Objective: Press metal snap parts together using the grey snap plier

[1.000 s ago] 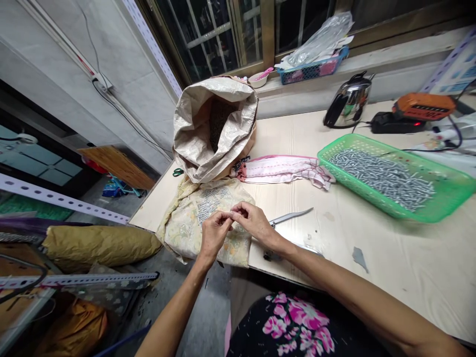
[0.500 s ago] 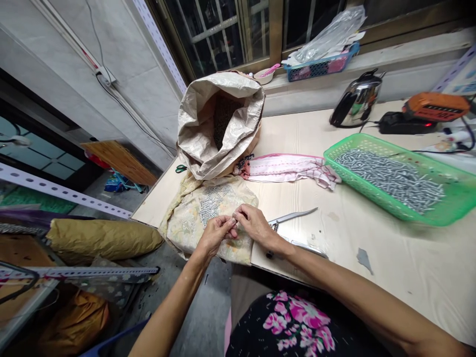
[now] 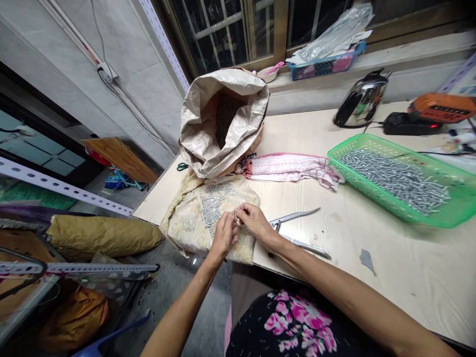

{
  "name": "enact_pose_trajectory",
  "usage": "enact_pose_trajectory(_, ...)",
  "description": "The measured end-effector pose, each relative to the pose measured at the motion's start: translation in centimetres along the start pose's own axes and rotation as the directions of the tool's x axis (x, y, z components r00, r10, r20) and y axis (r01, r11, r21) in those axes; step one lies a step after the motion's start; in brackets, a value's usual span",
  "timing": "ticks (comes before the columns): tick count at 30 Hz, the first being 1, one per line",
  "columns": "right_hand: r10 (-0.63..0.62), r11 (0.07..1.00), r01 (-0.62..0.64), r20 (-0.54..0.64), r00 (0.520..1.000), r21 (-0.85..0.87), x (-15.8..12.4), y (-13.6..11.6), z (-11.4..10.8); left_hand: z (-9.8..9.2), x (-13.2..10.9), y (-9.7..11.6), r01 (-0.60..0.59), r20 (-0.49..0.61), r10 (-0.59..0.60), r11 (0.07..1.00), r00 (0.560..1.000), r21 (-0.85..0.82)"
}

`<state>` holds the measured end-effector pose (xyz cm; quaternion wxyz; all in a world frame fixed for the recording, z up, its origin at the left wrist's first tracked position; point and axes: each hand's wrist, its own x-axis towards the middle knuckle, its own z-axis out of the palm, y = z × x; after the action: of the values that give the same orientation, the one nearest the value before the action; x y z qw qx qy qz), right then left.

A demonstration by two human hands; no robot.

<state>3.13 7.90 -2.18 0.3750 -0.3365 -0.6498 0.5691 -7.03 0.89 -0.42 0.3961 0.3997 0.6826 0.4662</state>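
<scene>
My left hand point(image 3: 225, 234) is closed, fingers curled and thumb pressed in, above a yellowish patterned cloth point(image 3: 178, 223). Its fingertips meet those of my right hand point(image 3: 255, 221), which pinches from the right. Whatever lies between the fingertips is too small to make out. Just beyond my left hand, a loose pile of small silvery metal pins or screws point(image 3: 211, 206) is spread on the cloth. Behind the cloth stands a wide-open woven sack point(image 3: 189, 144) with dark contents. Beside my right wrist lie open metal blades point(image 3: 297, 215), like large scissors, partly hidden by my forearm.
A green plastic basket point(image 3: 383, 206) holding many similar metal pieces sits on the table at right. A pink-and-white cloth point(image 3: 290, 166) lies beside the sack. Farther back are a kettle point(image 3: 362, 99) and an orange battery point(image 3: 441, 107). Small green-handled scissors point(image 3: 182, 166) rest near the left edge.
My left hand has turned more upright and moved slightly right, its fingers curling in more. The fingertips of both hands stay together. The whole view has shifted slightly.
</scene>
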Motion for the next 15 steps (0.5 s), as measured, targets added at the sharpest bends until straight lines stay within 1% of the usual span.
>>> enact_pose_trajectory(1, 0.006, 1.0, -0.006, 0.004, 1.0, 0.001, 0.1, 0.1, 0.0, 0.0, 0.1, 0.0, 0.036, 0.03, -0.035, 0.998, 0.999, -0.042)
enact_pose_trajectory(2, 0.007, 1.0, -0.007, 0.011, 1.0, -0.003, 0.1, 0.1, -0.2, -0.1, 0.2, 0.0, 0.024, 0.042, -0.023, 0.999, 0.999, -0.027)
enact_pose_trajectory(4, -0.005, 1.0, 0.005, 0.038, 0.999, -0.022, 0.1, 0.0, -0.6, -0.5, 0.2, -0.1, -0.098, -0.009, 0.099, 0.989, 0.995, 0.108)
enact_pose_trajectory(6, -0.047, 0.996, 0.053, 0.079, 0.996, -0.073, 0.0, -0.3, -1.2, -0.9, 0.1, 0.0, -0.226, -0.07, 0.252, 0.939, 0.965, 0.259)
enact_pose_trajectory(7, -0.068, 0.991, 0.078, 0.096, 0.993, -0.104, -0.2, -0.5, -1.4, -1.0, 0.0, 0.0, -0.269, -0.08, 0.306, 0.914, 0.949, 0.304)
enact_pose_trajectory(9, -0.096, 0.981, 0.112, 0.1, 0.99, -0.162, -0.4, -0.8, -1.7, -1.2, -0.1, 0.3, -0.314, -0.069, 0.353, 0.892, 0.933, 0.325)
enact_pose_trajectory(12, -0.167, 0.961, 0.178, 0.072, 0.983, -0.212, -0.8, -1.0, -1.7, -1.0, -0.2, 0.6, -0.294, -0.074, 0.325, 0.916, 0.943, 0.274)
enact_pose_trajectory(15, -0.307, 0.918, 0.315, 0.073, 0.949, -0.242, -1.0, -0.8, -1.6, -0.9, -0.1, 0.7, -0.208, -0.06, 0.218, 0.967, 0.974, 0.149)
